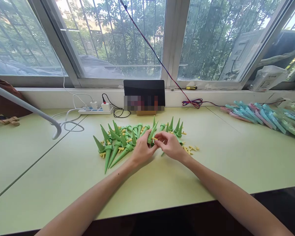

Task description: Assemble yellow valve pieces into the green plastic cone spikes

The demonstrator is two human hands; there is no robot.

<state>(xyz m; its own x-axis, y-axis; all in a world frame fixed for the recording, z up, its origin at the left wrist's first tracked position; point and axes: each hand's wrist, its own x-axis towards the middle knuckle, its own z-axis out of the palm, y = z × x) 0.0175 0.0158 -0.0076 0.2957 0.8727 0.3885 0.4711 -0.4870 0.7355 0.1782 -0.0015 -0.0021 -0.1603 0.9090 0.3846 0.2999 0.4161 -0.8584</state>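
Note:
My left hand (143,146) is closed around a green plastic spike (152,131), its pointed end tilted upward. Against the spike's lower end, my right hand (171,145) pinches a small yellow plastic piece (154,139) between thumb and forefinger. My fingers partly hide where the two parts meet. To the left of my hands lies a pile of similar green spikes (115,144), some standing on their caps and some lying flat. More upright green spikes (178,127) stand behind my right hand. Loose yellow pieces (190,149) lie just right of it.
A dark-screened tablet (144,88) leans at the back by the window. A white power strip (95,109) with cables sits back left, near a white curved bar (27,105). Bagged coloured items (260,114) lie far right. A yellow cutter (191,88) rests on the sill beside bundled wire (194,103).

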